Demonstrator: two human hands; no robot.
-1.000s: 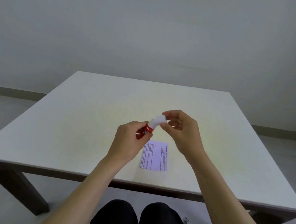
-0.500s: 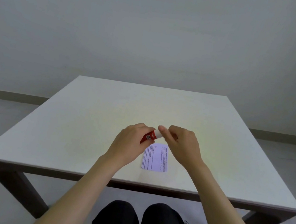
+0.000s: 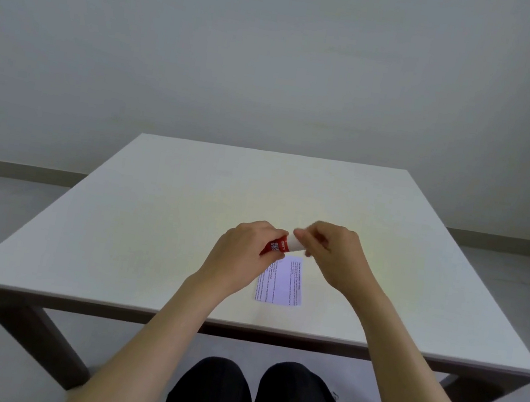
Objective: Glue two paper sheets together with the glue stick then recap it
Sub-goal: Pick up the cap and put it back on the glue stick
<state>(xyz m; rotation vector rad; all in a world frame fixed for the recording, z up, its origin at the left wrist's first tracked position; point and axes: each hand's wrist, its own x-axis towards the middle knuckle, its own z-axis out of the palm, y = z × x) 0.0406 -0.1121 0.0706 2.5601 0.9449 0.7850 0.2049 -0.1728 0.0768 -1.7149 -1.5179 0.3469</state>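
I see the left hand [image 3: 242, 252] clenched round the red glue stick [image 3: 276, 245] above the printed paper sheet [image 3: 281, 280], right hand [image 3: 335, 252] at three o'clock pinching its white cap [image 3: 297, 242], probably seating it.

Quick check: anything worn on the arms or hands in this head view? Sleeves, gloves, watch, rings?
Nothing visible. Both forearms are bare up to the frame's bottom edge, with no sleeves in view. The left hand and right hand have no gloves, and no watch, band or markings show at the wrists. Rings cannot be ruled out on the curled fingers, but none are visible.
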